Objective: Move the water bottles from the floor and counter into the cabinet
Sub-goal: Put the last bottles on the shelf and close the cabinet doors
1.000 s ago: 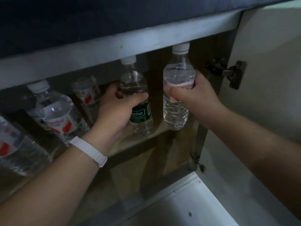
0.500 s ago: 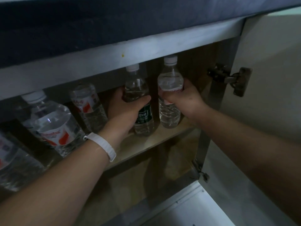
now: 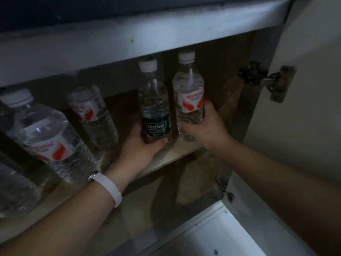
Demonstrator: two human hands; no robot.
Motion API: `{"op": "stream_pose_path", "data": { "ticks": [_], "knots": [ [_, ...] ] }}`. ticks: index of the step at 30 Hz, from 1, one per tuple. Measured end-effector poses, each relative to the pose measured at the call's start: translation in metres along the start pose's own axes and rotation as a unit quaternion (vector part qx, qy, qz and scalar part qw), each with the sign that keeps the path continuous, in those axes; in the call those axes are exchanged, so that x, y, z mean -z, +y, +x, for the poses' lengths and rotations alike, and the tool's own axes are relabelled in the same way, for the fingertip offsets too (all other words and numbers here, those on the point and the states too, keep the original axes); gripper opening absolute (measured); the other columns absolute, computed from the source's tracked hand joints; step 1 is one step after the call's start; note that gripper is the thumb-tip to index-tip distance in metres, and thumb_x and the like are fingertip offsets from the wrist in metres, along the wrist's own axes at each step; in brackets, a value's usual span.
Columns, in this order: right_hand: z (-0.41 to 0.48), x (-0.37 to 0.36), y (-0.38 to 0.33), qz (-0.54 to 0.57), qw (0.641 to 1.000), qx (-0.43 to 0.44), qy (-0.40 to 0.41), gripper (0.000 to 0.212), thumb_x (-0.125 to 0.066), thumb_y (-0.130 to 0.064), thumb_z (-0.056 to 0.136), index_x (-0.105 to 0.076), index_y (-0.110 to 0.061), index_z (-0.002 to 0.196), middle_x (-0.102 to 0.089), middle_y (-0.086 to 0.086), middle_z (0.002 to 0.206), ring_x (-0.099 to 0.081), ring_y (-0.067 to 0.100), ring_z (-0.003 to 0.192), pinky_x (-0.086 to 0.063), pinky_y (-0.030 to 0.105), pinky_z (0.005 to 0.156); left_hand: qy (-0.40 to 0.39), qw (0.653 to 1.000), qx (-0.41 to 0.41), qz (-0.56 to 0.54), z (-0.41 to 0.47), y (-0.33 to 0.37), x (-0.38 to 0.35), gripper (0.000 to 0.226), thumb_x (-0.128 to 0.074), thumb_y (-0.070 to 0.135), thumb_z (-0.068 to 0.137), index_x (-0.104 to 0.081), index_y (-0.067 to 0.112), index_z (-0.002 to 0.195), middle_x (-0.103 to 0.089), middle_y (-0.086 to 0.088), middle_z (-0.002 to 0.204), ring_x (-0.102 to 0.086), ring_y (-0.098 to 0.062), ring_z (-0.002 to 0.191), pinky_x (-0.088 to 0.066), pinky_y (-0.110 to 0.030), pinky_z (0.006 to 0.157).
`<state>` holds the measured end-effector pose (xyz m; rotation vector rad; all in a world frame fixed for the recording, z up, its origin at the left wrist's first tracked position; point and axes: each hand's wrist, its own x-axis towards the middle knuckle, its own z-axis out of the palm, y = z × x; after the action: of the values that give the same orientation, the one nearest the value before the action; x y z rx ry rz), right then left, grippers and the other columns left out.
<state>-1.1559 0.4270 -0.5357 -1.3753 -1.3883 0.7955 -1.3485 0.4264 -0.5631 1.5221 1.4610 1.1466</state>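
Placement on cabinet shelf. Gripping the green-labelled bottle (image 3: pixel 154 100) low on its body with the left hand (image 3: pixel 142 146), fingers curled round beneath the label; gripping the red-labelled bottle (image 3: pixel 189 93) just below its label with the right hand (image 3: pixel 206 126), thumb and fingers wrapped round it. Holding both upright and side by side, close but seemingly apart, at the right end of the shelf (image 3: pixel 171 157) inside the cabinet. Having slid both grips lower and carried the pair deeper in than a second ago, when holding them by the mid-body at the opening. Setting the green-labelled base on the board, apparently in contact; not possible to tell whether the red-labelled base is resting or hanging just above. Wearing a white wristband (image 3: pixel 110 189) on the left wrist. Leaving, further left on the same shelf, a small stored bottle (image 3: pixel 94 117) near the left hand, a large stored bottle (image 3: pixel 49 143) nearer the front, and a third bottle (image 3: pixel 16 191) only partly in view. Standing open at right: cabinet door (image 3: pixel 310 126) on its hinge (image 3: pixel 265 80). Judging this pair nearly stowed, with releasing and withdrawing as the likely remaining step.
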Motion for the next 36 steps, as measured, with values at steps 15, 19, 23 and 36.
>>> {"op": "stream_pose_path", "data": {
  "ticks": [15, 19, 23, 36],
  "knots": [
    [0.054, -0.007, 0.033, -0.039, 0.994, 0.066, 0.081, 0.067, -0.084, -0.023, 0.076, -0.051, -0.015, 0.133, -0.065, -0.002, 0.122, -0.057, 0.007, 0.108, -0.043, 0.012, 0.084, 0.059, 0.998, 0.015, -0.008, 0.036, 0.014, -0.034, 0.067, -0.085, 0.019, 0.078, -0.052, 0.025, 0.136, -0.061, 0.008, 0.132, -0.056, -0.010, 0.118, -0.041, -0.029, 0.095],
    [0.068, -0.008, 0.041, -0.024, 0.993, 0.079, 0.088, 0.070, -0.084, -0.018, 0.076, -0.049, -0.009, 0.136, -0.063, 0.003, 0.126, -0.054, 0.007, 0.111, -0.041, 0.013, 0.088, 0.068, 0.997, 0.018, 0.010, 0.051, 0.019, -0.046, 0.071, -0.084, 0.021, 0.080, -0.047, 0.021, 0.141, -0.059, 0.002, 0.140, -0.055, -0.020, 0.128, -0.036, -0.025, 0.093],
    [0.077, -0.005, 0.043, -0.027, 0.993, 0.079, 0.079, 0.073, -0.085, -0.015, 0.075, -0.047, -0.008, 0.137, -0.059, -0.002, 0.123, -0.051, 0.005, 0.111, -0.034, -0.004, 0.081, 0.068, 0.997, 0.028, 0.027, 0.062, 0.019, -0.055, 0.075, -0.083, 0.027, 0.080, -0.043, 0.022, 0.143, -0.058, -0.001, 0.141, -0.055, -0.026, 0.129, -0.038, -0.029, 0.091],
    [0.075, -0.002, 0.039, -0.023, 0.996, 0.061, 0.055, 0.068, -0.083, -0.016, 0.079, -0.046, -0.012, 0.135, -0.059, -0.001, 0.128, -0.054, 0.008, 0.113, -0.040, 0.014, 0.092, 0.061, 0.996, 0.034, 0.055, 0.064, 0.022, -0.053, 0.078, -0.085, 0.027, 0.079, -0.044, 0.024, 0.146, -0.058, -0.001, 0.143, -0.054, -0.027, 0.131, -0.037, -0.031, 0.096]
  ]
}}
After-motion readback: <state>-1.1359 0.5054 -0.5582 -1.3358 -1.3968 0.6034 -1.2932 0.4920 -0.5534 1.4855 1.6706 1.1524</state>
